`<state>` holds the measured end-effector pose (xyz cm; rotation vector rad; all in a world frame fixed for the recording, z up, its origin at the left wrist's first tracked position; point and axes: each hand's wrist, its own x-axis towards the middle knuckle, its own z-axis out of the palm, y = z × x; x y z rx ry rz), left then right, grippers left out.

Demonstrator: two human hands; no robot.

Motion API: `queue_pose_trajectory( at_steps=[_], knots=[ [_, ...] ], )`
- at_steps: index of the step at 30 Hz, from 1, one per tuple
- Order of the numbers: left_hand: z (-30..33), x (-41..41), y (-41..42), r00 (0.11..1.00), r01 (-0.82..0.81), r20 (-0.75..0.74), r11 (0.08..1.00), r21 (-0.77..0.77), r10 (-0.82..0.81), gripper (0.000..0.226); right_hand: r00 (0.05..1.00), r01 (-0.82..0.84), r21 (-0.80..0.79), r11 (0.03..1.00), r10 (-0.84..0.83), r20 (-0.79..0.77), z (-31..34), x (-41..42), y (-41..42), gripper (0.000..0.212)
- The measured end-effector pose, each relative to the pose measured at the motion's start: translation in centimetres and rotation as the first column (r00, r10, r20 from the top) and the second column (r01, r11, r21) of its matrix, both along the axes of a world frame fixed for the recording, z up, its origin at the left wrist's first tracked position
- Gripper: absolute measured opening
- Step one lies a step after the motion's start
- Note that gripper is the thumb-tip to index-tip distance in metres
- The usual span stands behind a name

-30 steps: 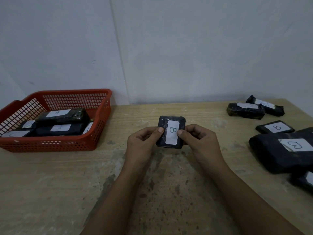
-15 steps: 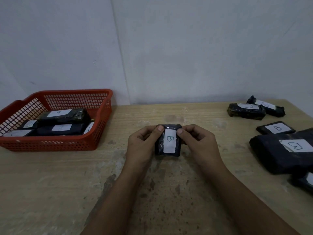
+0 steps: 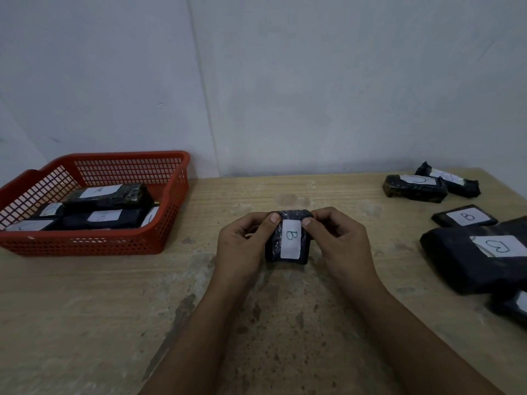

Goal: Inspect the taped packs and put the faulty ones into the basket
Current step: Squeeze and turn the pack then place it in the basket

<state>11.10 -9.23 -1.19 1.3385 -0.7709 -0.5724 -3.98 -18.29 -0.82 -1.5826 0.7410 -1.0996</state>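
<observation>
A small black taped pack (image 3: 288, 253) with a white label marked "B" is held above the middle of the wooden table. My left hand (image 3: 242, 249) grips its left side, thumb on the top edge. On its right side is my right hand (image 3: 339, 246), also with the thumb at the top edge. The red mesh basket (image 3: 168, 223) stands at the left and holds several black labelled packs (image 3: 105, 195). More black labelled packs lie at the right: two long ones (image 3: 413, 188) at the back, a flat one marked "B" (image 3: 463, 218), and a large one (image 3: 479, 260).
A pale wall runs close behind the table. Part of another black pack (image 3: 513, 307) shows at the right edge of the view. The table's right edge runs just past the packs there.
The held pack has come down closer to the table and tilted, its top edge leaning away. Both thumbs have slid up to its top edge. The other packs and the basket lie unmoved.
</observation>
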Motion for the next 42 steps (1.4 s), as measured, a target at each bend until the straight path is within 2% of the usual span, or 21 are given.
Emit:
queue_pose_trajectory(
  at_steps=[3, 5, 7, 10, 16, 20, 24, 27, 31, 35, 42],
  knots=[
    [-0.1, -0.1, 0.0, 0.998, -0.04, 0.054, 0.999, -0.015, 0.041, 0.018, 0.998, 0.056, -0.121, 0.991, -0.06, -0.032, -0.1, 0.0, 0.3, 0.003],
    [-0.2, 0.0, -0.1, 0.988, -0.108, 0.11, 0.994, -0.027, 0.11, 0.026, 0.99, 0.11, -0.218, 0.97, -0.126, -0.062, -0.1, -0.1, 0.2, 0.018],
    [-0.3, 0.1, -0.2, 0.99, -0.091, 0.103, 0.994, -0.053, 0.096, 0.03, 0.995, 0.085, -0.174, 0.981, -0.091, -0.029, -0.2, -0.2, 0.2, 0.022],
    [-0.3, -0.3, 0.0, 1.0, -0.02, 0.016, 0.997, -0.079, 0.022, 0.034, 0.999, 0.023, -0.055, 0.998, -0.02, 0.044, -0.3, 0.0, 0.5, 0.023],
    [-0.2, -0.5, 0.0, 0.999, -0.032, 0.003, 0.998, -0.062, 0.032, 0.044, 0.987, -0.009, 0.047, 0.999, 0.001, 0.159, -0.4, 0.2, 0.4, 0.031],
    [0.2, -0.6, 0.3, 1.0, 0.003, -0.024, 0.995, -0.096, -0.005, 0.043, 0.973, -0.029, 0.073, 0.997, 0.011, 0.232, -0.2, 0.2, 0.4, 0.022],
    [0.2, -0.9, 0.1, 0.996, -0.022, -0.089, 0.995, -0.101, 0.013, 0.046, 0.979, -0.034, 0.074, 0.997, 0.019, 0.203, -0.2, 0.1, 0.4, 0.023],
    [0.1, -1.1, -0.2, 0.987, -0.015, -0.163, 0.994, -0.108, -0.002, 0.061, 0.985, -0.028, 0.057, 0.998, 0.018, 0.172, -0.5, 0.2, 0.3, 0.027],
    [0.4, -0.9, -0.1, 0.981, -0.017, -0.194, 0.996, -0.09, -0.001, 0.04, 0.982, -0.027, 0.125, 0.992, 0.002, 0.191, -0.5, 0.3, 0.0, 0.037],
    [0.3, -0.9, -0.1, 0.98, 0.022, -0.194, 0.994, -0.105, -0.042, 0.033, 0.995, -0.012, 0.162, 0.987, -0.005, 0.103, -0.6, 0.3, -0.1, 0.009],
    [-0.1, -0.8, -0.2, 0.986, 0.037, -0.158, 0.998, -0.059, -0.046, 0.037, 0.999, -0.011, 0.099, 0.995, 0.006, 0.052, -0.6, 0.0, -0.2, 0.007]
  ],
)
